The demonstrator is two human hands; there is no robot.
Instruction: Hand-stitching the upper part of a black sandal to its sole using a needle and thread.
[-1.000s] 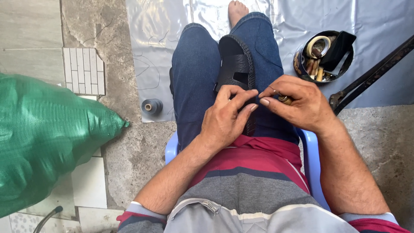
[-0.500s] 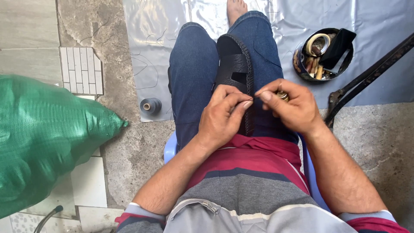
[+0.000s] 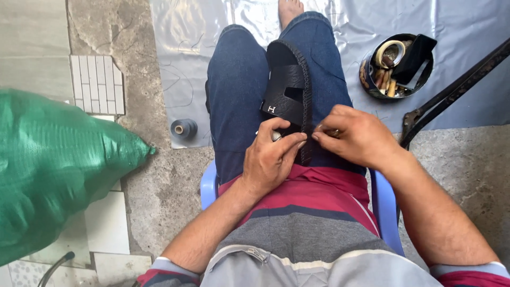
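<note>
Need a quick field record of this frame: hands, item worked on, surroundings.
setting: person seated on a blue plastic chair, seen from above
item: black sandal resting on the lap
left hand: left hand pinching the sandal's near edge
right hand: right hand pinching the same edge, fingertips meeting the left's
floor left: green woven sack, grey thread spool
floor right: round tin of tools on a plastic sheet

sandal (image 3: 289, 85) on lap, spool (image 3: 184, 128) left, tin (image 3: 396, 66) right

A matt black leather-looking sandal (image 3: 289, 87) is lying on blue denim jeans (image 3: 234, 95); a glossy plastic sheet (image 3: 186, 32) is covering the rough concrete floor (image 3: 159, 175).
</note>
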